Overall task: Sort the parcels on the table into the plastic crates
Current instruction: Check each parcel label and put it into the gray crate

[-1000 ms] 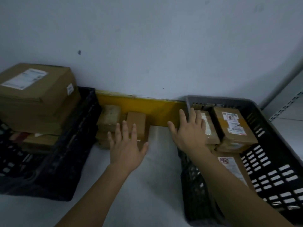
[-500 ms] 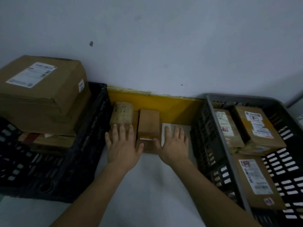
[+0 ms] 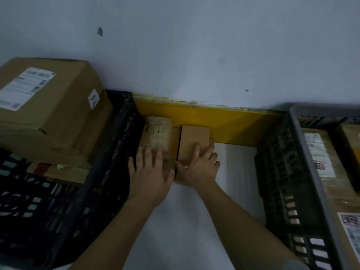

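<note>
While both hands are down on the little pile of parcels at the back of the white table, here's how it sits: the left hand lies flat with straight fingers, fingertips touching the near end of the pale, scuffed cardboard parcel with scribbled writing, not gripping anything. The right hand has its fingers curled over the right edge of the plain brown cardboard box, thumb at its near corner, so it's grasping that one. Both parcels sit side by side, touching, on top of a flatter brown parcel, right against the yellow strip along the grey wall. On the left there's the black plastic crate with a large brown cardboard box with a white label stacked on other parcels inside. On the right, the grey plastic crate holds flat labelled parcels.
</note>
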`<state>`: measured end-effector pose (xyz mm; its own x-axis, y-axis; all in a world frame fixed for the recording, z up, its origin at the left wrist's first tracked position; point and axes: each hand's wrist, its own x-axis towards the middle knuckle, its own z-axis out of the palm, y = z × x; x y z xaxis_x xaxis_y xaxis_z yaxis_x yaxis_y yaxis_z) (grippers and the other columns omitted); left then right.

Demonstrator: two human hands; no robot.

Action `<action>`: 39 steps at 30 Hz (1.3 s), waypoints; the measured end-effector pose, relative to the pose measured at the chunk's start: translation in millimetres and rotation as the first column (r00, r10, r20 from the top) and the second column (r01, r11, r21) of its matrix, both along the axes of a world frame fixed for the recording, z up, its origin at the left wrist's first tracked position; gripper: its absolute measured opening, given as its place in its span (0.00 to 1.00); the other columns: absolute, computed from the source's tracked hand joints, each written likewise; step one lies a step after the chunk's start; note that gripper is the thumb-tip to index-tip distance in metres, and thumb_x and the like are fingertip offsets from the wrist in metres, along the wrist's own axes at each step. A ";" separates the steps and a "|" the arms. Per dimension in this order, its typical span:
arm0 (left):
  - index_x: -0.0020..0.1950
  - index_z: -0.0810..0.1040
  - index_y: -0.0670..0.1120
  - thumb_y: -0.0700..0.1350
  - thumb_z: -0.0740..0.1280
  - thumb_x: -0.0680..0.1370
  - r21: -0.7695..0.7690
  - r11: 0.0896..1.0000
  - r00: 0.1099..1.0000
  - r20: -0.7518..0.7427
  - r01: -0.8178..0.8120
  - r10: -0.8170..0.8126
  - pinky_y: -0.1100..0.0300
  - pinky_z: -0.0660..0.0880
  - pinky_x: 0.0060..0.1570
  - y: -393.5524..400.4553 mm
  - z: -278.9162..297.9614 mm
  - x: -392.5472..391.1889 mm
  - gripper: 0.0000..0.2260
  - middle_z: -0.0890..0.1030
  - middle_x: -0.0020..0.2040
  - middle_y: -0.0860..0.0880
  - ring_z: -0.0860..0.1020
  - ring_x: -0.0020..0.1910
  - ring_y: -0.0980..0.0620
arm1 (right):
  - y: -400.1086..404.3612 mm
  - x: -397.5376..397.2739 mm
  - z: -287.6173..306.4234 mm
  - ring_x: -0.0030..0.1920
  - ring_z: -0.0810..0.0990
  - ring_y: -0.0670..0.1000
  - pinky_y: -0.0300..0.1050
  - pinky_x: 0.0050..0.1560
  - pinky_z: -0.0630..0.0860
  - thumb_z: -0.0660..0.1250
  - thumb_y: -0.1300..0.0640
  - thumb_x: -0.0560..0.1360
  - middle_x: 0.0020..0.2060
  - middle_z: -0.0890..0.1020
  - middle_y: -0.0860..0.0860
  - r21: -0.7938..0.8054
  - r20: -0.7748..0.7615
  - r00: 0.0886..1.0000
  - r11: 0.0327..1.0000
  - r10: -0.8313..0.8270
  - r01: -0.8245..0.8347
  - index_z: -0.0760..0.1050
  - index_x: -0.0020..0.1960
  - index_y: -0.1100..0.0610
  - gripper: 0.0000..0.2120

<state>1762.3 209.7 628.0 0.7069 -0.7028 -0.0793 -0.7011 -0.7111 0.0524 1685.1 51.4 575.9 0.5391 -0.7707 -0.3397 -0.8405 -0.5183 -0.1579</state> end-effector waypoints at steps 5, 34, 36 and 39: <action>0.87 0.54 0.50 0.68 0.50 0.81 -0.006 1.000 0.999 -0.042 0.001 -0.001 0.34 0.47 0.82 3.3 -0.9 8.5 0.38 0.51 0.87 0.40 0.47 0.86 0.37 | -0.6 15.6 -9.9 0.75 0.63 0.72 0.67 0.69 0.71 0.58 0.20 0.73 0.81 0.46 0.69 -0.028 0.030 0.997 0.997 -0.070 0.071 0.41 0.84 0.50 0.54; 0.65 0.76 0.71 0.73 0.66 0.77 -0.554 0.677 0.367 -0.831 -0.485 -0.417 0.48 0.81 0.63 35.6 101.9 -30.2 0.18 0.84 0.64 0.60 0.83 0.61 0.56 | 143.9 -139.1 140.2 0.76 0.69 0.42 0.56 0.74 0.74 0.63 0.20 0.73 0.81 0.64 0.37 0.238 0.807 0.495 0.945 -0.321 0.225 0.54 0.84 0.35 0.45; 0.65 0.77 0.71 0.73 0.66 0.77 -0.555 0.672 0.341 -0.832 -0.491 -0.437 0.46 0.81 0.64 40.2 104.2 -33.6 0.18 0.85 0.62 0.59 0.84 0.60 0.55 | 146.3 -139.6 146.2 0.71 0.75 0.40 0.53 0.70 0.79 0.68 0.26 0.74 0.77 0.71 0.37 0.392 0.832 0.382 0.914 -0.402 0.108 0.57 0.84 0.37 0.44; 0.65 0.78 0.67 0.68 0.65 0.78 -0.549 0.675 0.323 -0.836 -0.493 -0.443 0.46 0.80 0.66 46.8 113.0 -44.4 0.17 0.85 0.62 0.59 0.84 0.60 0.56 | 151.6 -140.3 150.8 0.65 0.81 0.40 0.42 0.60 0.83 0.73 0.39 0.76 0.71 0.77 0.41 0.466 0.850 0.268 0.884 -0.453 0.017 0.60 0.84 0.43 0.41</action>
<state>1717.9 256.6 741.0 0.5111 -0.8346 -0.2052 0.1663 -0.1383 0.9763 1544.8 203.0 726.7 0.4588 -0.8884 0.0155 -0.0823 -0.0599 -0.9948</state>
